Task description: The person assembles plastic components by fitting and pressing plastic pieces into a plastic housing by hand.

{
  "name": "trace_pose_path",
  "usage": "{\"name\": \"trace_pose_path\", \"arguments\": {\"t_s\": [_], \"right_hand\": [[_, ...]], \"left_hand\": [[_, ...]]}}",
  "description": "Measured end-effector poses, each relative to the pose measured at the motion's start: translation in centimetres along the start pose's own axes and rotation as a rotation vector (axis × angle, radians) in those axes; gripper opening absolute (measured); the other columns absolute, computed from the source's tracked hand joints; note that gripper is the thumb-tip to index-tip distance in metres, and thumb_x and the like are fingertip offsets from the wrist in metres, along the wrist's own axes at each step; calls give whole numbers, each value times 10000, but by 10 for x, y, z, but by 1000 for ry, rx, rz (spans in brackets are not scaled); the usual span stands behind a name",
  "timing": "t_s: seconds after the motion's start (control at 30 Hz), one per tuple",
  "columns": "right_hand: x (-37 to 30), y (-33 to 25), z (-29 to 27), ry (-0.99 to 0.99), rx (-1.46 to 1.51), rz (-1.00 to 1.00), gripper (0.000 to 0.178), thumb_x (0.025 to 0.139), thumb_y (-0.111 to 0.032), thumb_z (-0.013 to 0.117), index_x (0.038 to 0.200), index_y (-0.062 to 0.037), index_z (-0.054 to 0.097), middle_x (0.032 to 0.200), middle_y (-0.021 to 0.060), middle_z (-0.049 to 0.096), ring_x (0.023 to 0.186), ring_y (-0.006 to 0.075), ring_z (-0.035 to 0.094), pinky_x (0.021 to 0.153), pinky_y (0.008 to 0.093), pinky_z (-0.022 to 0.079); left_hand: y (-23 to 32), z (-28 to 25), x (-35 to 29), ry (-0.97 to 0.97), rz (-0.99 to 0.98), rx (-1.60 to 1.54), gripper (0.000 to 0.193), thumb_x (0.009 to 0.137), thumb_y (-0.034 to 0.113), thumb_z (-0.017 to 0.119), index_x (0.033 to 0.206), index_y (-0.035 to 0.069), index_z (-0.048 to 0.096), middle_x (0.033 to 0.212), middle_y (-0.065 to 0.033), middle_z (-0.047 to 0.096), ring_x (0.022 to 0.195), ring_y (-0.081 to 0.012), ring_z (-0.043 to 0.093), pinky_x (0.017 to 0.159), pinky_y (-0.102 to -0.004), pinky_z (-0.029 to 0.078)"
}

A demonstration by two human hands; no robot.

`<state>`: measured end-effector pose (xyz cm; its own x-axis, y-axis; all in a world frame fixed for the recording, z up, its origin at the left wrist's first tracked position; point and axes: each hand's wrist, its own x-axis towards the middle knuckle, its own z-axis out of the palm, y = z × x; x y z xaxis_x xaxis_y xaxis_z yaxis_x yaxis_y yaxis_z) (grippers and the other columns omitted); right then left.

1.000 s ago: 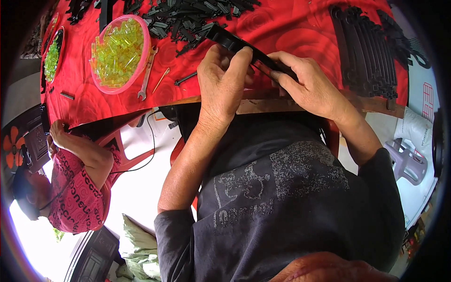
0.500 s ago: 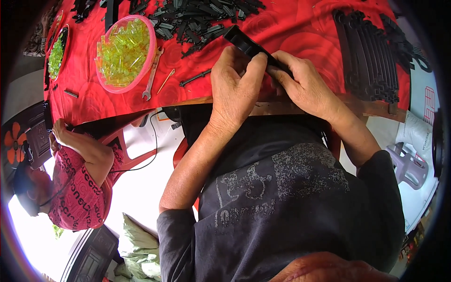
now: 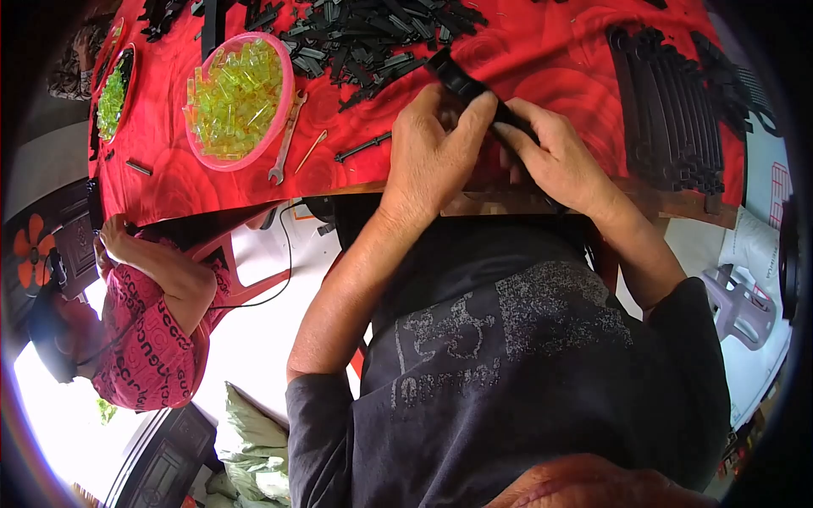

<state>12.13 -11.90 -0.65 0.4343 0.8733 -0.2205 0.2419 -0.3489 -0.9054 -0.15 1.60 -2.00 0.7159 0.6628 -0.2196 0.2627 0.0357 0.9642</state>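
Both my hands hold one long black plastic part point(image 3: 458, 82) at a slant over the table's near edge. My left hand point(image 3: 434, 151) is closed round its upper stretch, with the thumb on top. Farther down, my right hand point(image 3: 561, 157) grips it between thumb and fingers. The lower end shows a little below my right hand. My fingers under the part are mostly hidden. Left of my left hand lies a thin black rod point(image 3: 362, 146). A pile of small black plastic pieces point(image 3: 373, 38) lies beyond my hands.
A pink bowl point(image 3: 287, 93) of yellow-green clear pieces stands left, beside a wrench point(image 3: 288, 140) and a thin stick point(image 3: 311, 151). Long black parts point(image 3: 669, 114) lie in a row at the right on the red tablecloth point(image 3: 542, 51). Another person point(image 3: 152, 322) sits at the left.
The view has shifted slightly, so the table things appear a little farther right. The black part has slid or turned a little in my hands, and its lower end now shows below my right hand.
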Motion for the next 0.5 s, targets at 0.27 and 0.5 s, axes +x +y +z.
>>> {"name": "trace_pose_path", "arguments": {"t_s": [0.27, 0.5], "right_hand": [[-5, 10, -13, 36, 368, 106, 342, 1051, -184, 452, 1314, 18, 537, 945, 62, 647, 753, 114, 616, 734, 276, 496], [-9, 8, -10, 13, 466, 146, 527, 1018, -191, 507, 1491, 30, 427, 1114, 112, 648, 941, 156, 638, 861, 311, 534]], "left_hand": [[-1, -47, 72, 277, 698, 737, 194, 841, 68, 689, 1029, 82, 733, 974, -139, 657, 824, -345, 680, 703, -449, 547], [-2, -56, 95, 238, 750, 1103, 243, 838, 83, 662, 1056, 124, 759, 1035, -100, 656, 953, -319, 670, 797, -422, 550]]}}
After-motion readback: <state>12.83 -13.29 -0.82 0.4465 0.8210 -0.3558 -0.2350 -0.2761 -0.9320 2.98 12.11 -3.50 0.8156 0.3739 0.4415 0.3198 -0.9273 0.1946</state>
